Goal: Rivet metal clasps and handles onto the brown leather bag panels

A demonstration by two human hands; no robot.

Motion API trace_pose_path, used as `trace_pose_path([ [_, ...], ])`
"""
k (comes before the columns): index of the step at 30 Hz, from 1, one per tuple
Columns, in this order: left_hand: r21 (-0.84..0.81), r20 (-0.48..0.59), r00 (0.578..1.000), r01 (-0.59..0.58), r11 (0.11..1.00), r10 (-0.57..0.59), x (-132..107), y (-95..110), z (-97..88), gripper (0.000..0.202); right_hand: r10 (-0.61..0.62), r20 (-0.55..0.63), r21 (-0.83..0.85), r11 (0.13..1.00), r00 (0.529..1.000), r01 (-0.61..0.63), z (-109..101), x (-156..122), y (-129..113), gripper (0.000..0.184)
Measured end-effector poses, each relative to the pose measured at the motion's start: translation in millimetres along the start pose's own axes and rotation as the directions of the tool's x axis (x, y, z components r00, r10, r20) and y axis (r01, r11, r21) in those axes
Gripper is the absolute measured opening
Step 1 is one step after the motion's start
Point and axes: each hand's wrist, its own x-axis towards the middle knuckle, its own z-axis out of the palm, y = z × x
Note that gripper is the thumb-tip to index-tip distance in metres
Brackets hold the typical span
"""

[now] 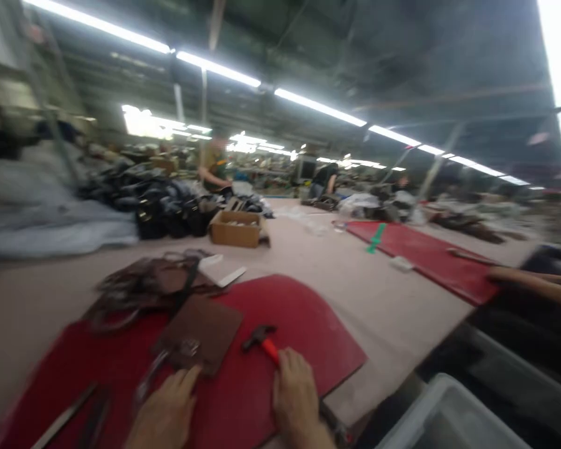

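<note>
The right hand was closed round the red handle of the hammer.

The hammer's head pointed away over the red mat, just right of a brown piece; the left hand was at that piece's near edge, by a shiny metal fitting, and through the blur I could not tell whether its fingers were clamped or apart. As I judged it, good handling called for a relaxed but sure hold on the hammer, the left fingertips well clear of its head, and the brown piece lying flat. That piece looked like leather, matt and straight-edged; the mat was smooth, rounded at its far edge and sharp at one corner. Beyond lay a crumpled brown heap.
</note>
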Motion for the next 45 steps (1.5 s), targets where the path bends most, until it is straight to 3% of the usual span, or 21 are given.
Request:
trace_pose_path([
  [2, 0.158, 0.164, 0.985, 0.026, 0.987, -0.052, -27, -5, -12.5, 0.022, -0.010, 0.087, -0.019, 1.000, 0.996, 0.012, 7, -1, -4, 0.028],
  [4, 0.269, 0.283, 0.955, 0.014, 0.963, -0.093, -36, -6, -19.0, 0.027, -0.047, 0.117, -0.029, 0.998, 0.992, 0.051, 12, 7, -3, 0.026],
  [7, 0.382, 0.326, 0.925, 0.060, 0.922, -0.195, -35, -3, -24.4, 0.026, -0.102, 0.096, -0.058, 0.992, 0.990, 0.108, 12, 17, -1, 0.026],
  [9, 0.401, 0.352, 0.915, 0.042, 0.915, -0.196, -36, 3, -27.4, 0.028, -0.120, 0.087, -0.075, 0.989, 0.989, 0.126, 8, 17, 0, 0.025],
  [13, 0.314, 0.409, 0.910, -0.075, 0.947, -0.063, -51, 29, -27.1, 0.029, -0.122, 0.084, -0.078, 0.989, 0.989, 0.128, 4, 15, -2, 0.024],
  [16, 0.197, 0.472, 0.880, -0.166, 0.966, 0.055, -69, 57, -20.0, 0.029, -0.114, 0.084, -0.059, 0.991, 0.990, 0.120, 6, 15, -2, 0.025],
  [20, 0.106, 0.505, 0.854, -0.202, 0.974, 0.122, -88, 85, -9.0, 0.035, -0.108, 0.098, -0.038, 0.993, 0.989, 0.112, 7, 15, -2, 0.028],
  [23, 0.065, 0.476, 0.869, -0.187, 0.980, 0.134, -95, 97, -4.7, 0.034, -0.096, 0.110, -0.035, 0.994, 0.989, 0.101, 8, 15, -2, 0.030],
  [28, -0.014, 0.393, 0.912, -0.122, 0.992, 0.118, -99, 101, -9.3, 0.011, -0.110, 0.116, -0.058, 0.991, 0.987, 0.118, 7, 16, -2, 0.026],
  [31, -0.047, 0.313, 0.946, -0.075, 0.996, 0.086, -86, 86, -17.8, 0.005, -0.136, 0.096, -0.077, 0.987, 0.986, 0.144, 7, 15, 1, 0.024],
  [35, 0.052, 0.237, 0.965, 0.101, 0.994, -0.110, -33, 36, -25.7, 0.017, -0.153, 0.058, -0.100, 0.982, 0.987, 0.158, 12, 13, 5, 0.025],
  [37, 0.121, 0.280, 0.942, 0.157, 0.980, -0.186, 3, 3, -25.2, 0.020, -0.153, 0.039, -0.102, 0.982, 0.987, 0.157, 15, 12, 8, 0.025],
  [41, 0.270, 0.446, 0.852, 0.163, 0.949, -0.274, 67, -58, -23.4, 0.025, -0.151, 0.013, -0.105, 0.983, 0.988, 0.151, 20, 10, 10, 0.025],
  [45, 0.430, 0.359, 0.837, 0.244, 0.869, -0.412, 106, -101, -28.3, 0.027, -0.145, 0.000, -0.107, 0.984, 0.989, 0.145, 25, 8, 11, 0.025],
])
